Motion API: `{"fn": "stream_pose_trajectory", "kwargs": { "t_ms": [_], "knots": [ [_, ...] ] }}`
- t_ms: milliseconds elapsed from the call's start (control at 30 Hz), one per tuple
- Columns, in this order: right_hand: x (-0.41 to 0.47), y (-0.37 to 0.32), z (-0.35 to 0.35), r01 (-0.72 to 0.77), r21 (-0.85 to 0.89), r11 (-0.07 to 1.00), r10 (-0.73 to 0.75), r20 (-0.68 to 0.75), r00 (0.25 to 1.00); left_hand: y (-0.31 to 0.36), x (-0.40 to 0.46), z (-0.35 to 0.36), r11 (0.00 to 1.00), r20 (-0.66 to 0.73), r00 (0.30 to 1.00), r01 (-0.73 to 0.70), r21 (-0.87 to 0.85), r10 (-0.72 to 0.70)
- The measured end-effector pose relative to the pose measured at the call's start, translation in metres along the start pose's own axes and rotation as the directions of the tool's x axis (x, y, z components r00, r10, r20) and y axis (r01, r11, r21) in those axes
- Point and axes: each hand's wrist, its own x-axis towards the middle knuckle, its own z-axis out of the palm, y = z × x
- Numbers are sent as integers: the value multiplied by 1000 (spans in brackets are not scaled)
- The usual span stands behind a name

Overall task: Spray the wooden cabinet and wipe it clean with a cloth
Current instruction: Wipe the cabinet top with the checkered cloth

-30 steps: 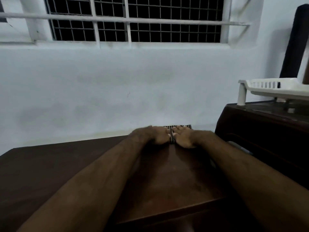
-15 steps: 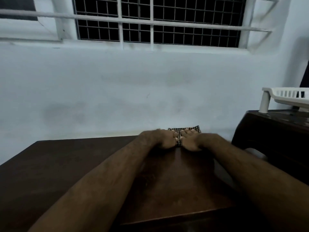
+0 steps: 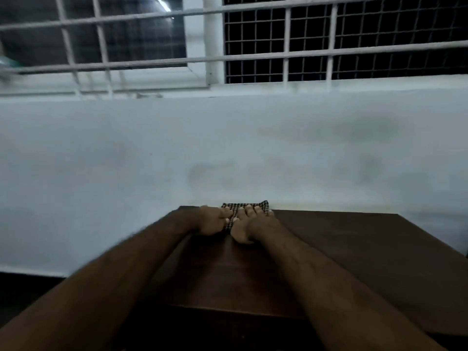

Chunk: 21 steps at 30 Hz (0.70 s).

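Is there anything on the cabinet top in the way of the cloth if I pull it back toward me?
Nothing visible does. The left hand and right hand press the checked cloth at the far edge of the wooden cabinet, by the wall. The wood nearer you shows only your forearms.

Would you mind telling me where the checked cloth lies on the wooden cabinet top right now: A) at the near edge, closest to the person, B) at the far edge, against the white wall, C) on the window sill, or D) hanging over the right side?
B: the checked cloth lies at the far edge of the wooden cabinet top, against the white wall, with the left hand and the right hand resting on it.
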Motion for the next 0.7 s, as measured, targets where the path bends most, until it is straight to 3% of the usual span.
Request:
{"fn": "stream_pose_trajectory", "kwargs": {
  "t_ms": [200,467,700],
  "knots": [
    [-6,-80,5,66,2,998,-66,68,995,-67,-44,7,996,4,997,81,-23,-81],
    [-14,-87,3,74,13,997,-74,44,996,-78,-50,-3,991,9,999,51,-123,-50],
    [19,-96,5,77,-31,997,-74,80,994,-94,-34,2,982,11,994,110,-156,-109]
  ]
}}
